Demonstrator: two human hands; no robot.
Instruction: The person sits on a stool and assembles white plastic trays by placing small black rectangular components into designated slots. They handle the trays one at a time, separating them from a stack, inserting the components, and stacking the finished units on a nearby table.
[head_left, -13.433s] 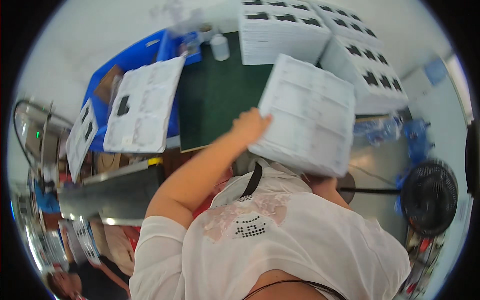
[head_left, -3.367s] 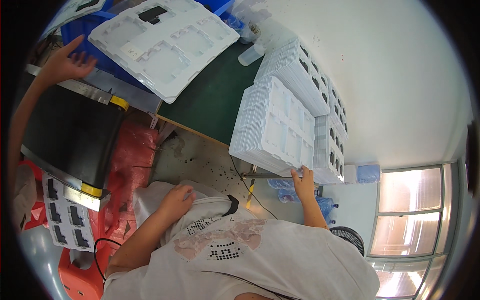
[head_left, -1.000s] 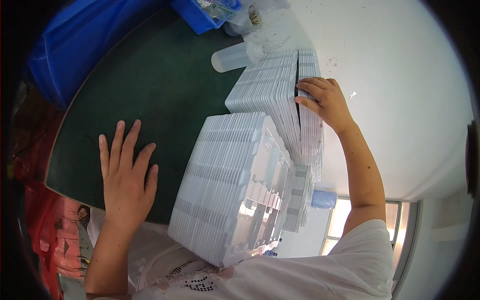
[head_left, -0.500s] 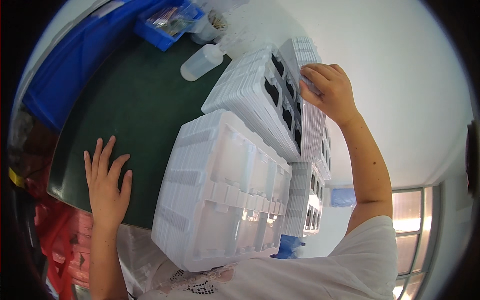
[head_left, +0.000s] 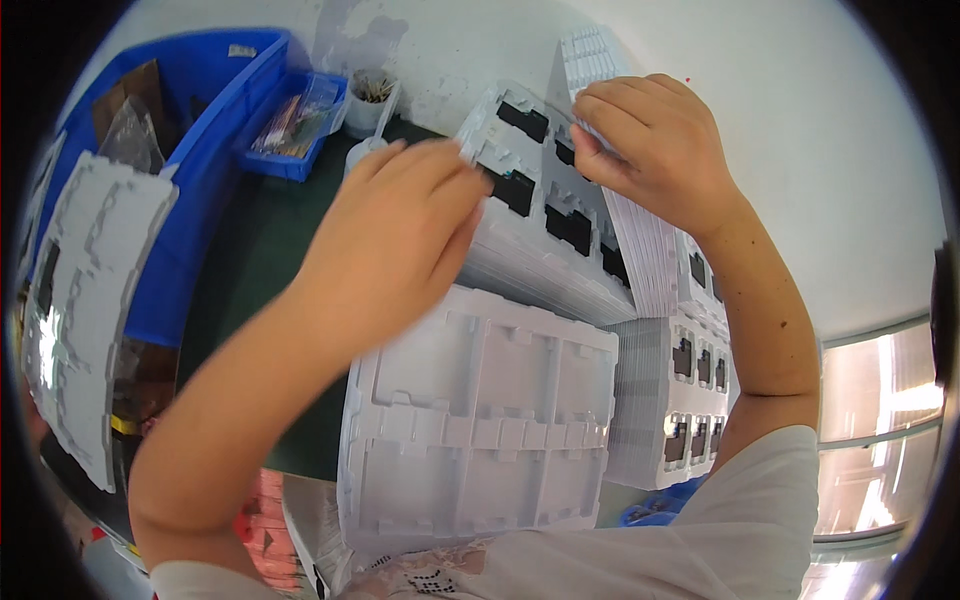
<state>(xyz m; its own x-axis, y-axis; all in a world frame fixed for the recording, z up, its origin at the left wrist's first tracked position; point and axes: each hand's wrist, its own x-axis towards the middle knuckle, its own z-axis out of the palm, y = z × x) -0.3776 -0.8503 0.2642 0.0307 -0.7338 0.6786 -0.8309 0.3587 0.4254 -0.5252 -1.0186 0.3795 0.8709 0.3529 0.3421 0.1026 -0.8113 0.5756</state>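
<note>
A stack of white plastic trays (head_left: 590, 275) with black flat pieces in its top compartments stands ahead of me. My left hand (head_left: 410, 225) is at its left end, the fingertips blurred over the edge, so its grip cannot be told. At the far side of that stack, my right hand (head_left: 655, 140) has its fingers curled and thumb close to them, beside a taller leaning stack of white trays (head_left: 590, 55). What lies between those fingers is hidden. Closer to me sits a stack topped by an empty white tray (head_left: 480, 430) with several compartments.
More stacked trays with black pieces (head_left: 690, 400) stand on the right. At far left, a white tray (head_left: 90, 300) tilts beside a large blue bin (head_left: 200, 170). A small blue box (head_left: 275, 165) and a cup of thin sticks (head_left: 370, 95) are at the back of the dark green table (head_left: 235, 250).
My left hand has risen from the table to the filled tray stack. My right hand stays by the stacks, and the view has shifted, bringing the tilted tray at far left into sight.
</note>
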